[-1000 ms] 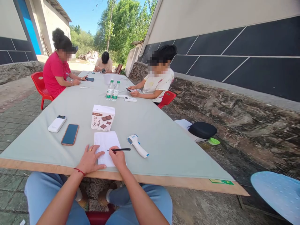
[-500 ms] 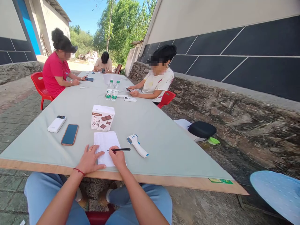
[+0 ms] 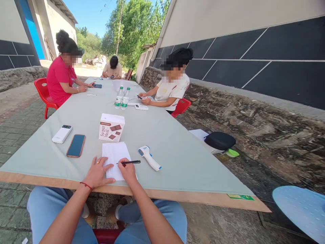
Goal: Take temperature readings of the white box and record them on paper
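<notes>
My right hand (image 3: 128, 171) is closed around a black pen (image 3: 132, 162), its tip down at the white paper (image 3: 117, 152). Fingers spread, my left hand (image 3: 98, 173) lies on the left edge of the paper and on the table beside it. Faint marks run down the sheet's left side; the writing is too small to read. Just behind the paper stands a white and brown box (image 3: 111, 127) marked "Super Meal". To the right of the pen lies a white infrared thermometer (image 3: 149, 158). A phone (image 3: 76, 145) and a white power bank (image 3: 62, 134) are on the left.
Two water bottles (image 3: 122, 98) stand farther up the table (image 3: 162, 142), near another white power bank (image 3: 141, 107). Three people sit around the far part, handling phones or small devices. A black case (image 3: 219, 141) and a blue stool top (image 3: 299, 210) are off to the right.
The pen's rear end has shifted very slightly while its tip stays on about the same spot. My left hand stays in place. The whole view has drifted a little.
</notes>
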`<state>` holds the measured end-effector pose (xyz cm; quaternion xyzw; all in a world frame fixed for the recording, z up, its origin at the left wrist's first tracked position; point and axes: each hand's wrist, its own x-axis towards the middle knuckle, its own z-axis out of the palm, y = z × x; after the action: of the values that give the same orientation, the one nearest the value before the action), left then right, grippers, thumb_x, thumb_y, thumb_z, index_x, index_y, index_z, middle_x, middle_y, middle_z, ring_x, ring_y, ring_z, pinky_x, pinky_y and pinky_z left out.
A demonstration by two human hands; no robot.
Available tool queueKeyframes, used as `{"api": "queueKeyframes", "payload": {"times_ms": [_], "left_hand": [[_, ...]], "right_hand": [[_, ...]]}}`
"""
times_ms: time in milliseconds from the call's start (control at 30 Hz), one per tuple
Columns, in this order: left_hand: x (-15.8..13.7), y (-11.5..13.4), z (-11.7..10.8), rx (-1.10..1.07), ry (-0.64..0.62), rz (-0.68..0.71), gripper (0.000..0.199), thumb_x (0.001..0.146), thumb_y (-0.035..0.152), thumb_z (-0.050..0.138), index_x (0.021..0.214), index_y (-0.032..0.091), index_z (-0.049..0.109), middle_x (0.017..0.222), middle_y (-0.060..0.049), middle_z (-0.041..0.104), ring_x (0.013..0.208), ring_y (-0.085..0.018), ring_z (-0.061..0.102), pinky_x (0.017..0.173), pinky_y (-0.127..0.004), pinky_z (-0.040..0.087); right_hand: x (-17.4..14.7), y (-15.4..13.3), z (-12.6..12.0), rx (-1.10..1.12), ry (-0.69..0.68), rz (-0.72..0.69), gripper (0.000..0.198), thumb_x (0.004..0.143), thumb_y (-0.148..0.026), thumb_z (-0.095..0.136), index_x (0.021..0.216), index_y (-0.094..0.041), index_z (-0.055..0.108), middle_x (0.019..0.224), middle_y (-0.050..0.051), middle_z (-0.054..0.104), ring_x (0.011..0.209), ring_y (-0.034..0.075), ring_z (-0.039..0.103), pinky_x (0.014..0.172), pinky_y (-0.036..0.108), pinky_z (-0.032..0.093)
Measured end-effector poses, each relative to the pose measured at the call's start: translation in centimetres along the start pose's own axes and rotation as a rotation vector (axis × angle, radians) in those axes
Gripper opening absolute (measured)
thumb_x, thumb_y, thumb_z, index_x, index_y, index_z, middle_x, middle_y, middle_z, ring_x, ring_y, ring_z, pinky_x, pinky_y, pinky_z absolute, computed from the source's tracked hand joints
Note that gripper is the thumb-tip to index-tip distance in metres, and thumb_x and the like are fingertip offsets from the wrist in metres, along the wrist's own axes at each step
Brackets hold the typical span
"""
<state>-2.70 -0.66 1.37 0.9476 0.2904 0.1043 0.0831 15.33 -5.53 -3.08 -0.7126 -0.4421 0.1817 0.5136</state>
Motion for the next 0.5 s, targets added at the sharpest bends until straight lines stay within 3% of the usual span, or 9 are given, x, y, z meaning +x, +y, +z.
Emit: {"api": "queueKeyframes", "payload": {"times_ms": [500], "left_hand": [[-0.07,0.08,-0.04,-0.003,0.008,0.007,0.065,0.074,0.064,0.067,0.127,0.028,0.059,0.137,-0.015,0.048,0.128,-0.035,0.043,0.11,-0.063,0.022]], "right_hand": [[0.02,0.0,-0.25,-0.01,0.025,0.016,0.015,0.07,-0.034,0.05,0.068,-0.024,0.061,0.059,-0.001,0.065,0.061,0.019,0.061,0.062,0.029,0.047]]}}
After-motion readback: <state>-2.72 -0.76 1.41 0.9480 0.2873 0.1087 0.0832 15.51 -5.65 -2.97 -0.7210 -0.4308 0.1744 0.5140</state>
